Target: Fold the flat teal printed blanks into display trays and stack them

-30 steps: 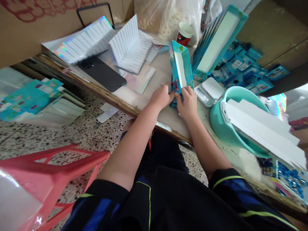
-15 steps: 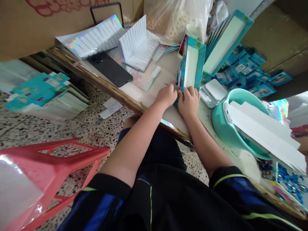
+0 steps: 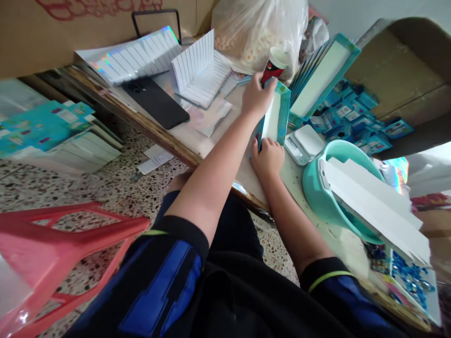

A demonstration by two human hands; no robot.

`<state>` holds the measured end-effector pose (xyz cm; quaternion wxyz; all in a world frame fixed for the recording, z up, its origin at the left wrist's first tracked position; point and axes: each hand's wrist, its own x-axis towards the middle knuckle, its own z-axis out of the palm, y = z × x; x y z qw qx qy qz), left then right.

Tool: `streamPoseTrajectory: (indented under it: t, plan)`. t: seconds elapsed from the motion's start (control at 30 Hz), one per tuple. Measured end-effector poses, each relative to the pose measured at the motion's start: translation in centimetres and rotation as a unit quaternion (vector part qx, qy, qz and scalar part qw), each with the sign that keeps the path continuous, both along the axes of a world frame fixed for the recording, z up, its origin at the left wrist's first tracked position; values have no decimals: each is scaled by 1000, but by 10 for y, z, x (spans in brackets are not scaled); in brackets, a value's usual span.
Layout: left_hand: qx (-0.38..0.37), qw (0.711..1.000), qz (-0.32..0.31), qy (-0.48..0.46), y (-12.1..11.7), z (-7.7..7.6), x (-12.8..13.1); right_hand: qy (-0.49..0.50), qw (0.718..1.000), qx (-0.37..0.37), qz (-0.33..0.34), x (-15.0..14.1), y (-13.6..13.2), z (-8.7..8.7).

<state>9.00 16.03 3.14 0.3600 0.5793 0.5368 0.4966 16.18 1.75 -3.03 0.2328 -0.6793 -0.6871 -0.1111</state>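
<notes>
And here's the turquoise box (image 3: 277, 112) on the table (image 3: 242, 101), right hand (image 3: 268, 157) clamped over its near end, left hand (image 3: 258, 96) curled at the far corner (whether it's pinching, I can't tell), near the cup (image 3: 275, 63).

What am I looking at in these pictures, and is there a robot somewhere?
There's no robot: a person is working with bare hands. Every picture comes from one camera worn on their head, looking forward and down. The left hand is at the far end of an open teal box; the right hand is at its near end. On the table are a black phone, a red-and-white cup, a small white scale and a mint-green basin.
</notes>
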Motion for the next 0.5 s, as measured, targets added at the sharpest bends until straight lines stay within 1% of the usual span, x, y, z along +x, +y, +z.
streamPoseTrajectory:
  t: [0.07,0.1,0.17,0.23,0.37,0.5]
  plan:
    - [61,997,-41,-4,19,3,12,1,1000,-2,2,0,0,0]
    - [72,995,-64,-7,24,2,15,4,1000,-1,3,1,0,1]
    - [67,993,-95,-19,27,-4,17,15,1000,1,8,3,1,1]
    - [59,991,-108,-44,26,-10,14,27,999,7,20,5,2,1]
    - [53,989,-115,-79,31,-17,-1,65,996,12,64,13,6,4]
    - [15,996,-74,-47,47,-25,-15,110,989,32,90,23,10,7]
